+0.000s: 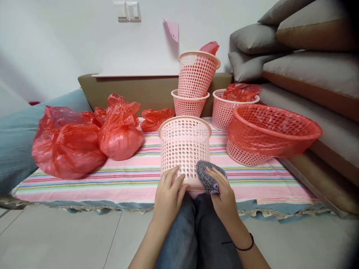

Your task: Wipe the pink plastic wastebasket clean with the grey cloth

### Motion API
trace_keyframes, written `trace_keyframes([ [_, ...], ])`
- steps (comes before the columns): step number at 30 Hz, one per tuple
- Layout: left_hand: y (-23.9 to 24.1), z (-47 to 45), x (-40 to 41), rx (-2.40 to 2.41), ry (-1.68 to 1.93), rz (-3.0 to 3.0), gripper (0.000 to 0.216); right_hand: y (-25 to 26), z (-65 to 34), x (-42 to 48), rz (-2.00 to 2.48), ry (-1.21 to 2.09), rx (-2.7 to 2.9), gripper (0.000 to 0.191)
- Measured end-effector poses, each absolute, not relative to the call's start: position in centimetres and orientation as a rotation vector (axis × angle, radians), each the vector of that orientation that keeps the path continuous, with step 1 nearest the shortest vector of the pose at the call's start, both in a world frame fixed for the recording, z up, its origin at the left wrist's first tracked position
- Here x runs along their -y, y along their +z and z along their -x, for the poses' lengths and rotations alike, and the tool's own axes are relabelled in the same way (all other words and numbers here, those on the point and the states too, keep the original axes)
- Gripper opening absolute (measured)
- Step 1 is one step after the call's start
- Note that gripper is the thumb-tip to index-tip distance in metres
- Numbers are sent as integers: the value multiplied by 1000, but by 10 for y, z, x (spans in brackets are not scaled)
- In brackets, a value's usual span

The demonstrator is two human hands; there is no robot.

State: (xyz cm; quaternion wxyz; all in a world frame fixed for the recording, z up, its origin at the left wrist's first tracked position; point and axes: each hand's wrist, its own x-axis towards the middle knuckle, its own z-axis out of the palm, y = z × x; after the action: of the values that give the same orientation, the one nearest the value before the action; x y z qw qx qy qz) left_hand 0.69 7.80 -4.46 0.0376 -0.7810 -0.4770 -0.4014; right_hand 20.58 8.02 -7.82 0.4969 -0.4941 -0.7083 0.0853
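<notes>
A pale pink perforated plastic wastebasket (183,144) is right before my knees, its rim tilted away from me and its base close to my hands. My left hand (170,190) holds the left side near the base, fingers spread and bent against the holes. In my right hand (223,188) is a grey fuzzy cleaning cloth (206,173), pressed to the lower right side of the wastebasket. My right fingers lie over the cloth, and part of it is hidden under them.
Several red plastic bags (70,149) sit at the left on the striped cloth (134,170). Behind stand two stacked wastebaskets (195,78). To the right are one holding a red bag (223,112) and one lined with red plastic (249,155). Grey-brown cushions (314,71) are piled at the far right.
</notes>
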Motion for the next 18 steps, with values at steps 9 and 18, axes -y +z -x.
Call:
trace_keyframes([
  [9,-48,-14,-82,1443,-1151,2362,19,-78,-207,-80,1224,196,1712,62],
  [18,-75,7,-102,1200,-1178,2519,25,-76,-204,-79,1217,211,1701,69],
])
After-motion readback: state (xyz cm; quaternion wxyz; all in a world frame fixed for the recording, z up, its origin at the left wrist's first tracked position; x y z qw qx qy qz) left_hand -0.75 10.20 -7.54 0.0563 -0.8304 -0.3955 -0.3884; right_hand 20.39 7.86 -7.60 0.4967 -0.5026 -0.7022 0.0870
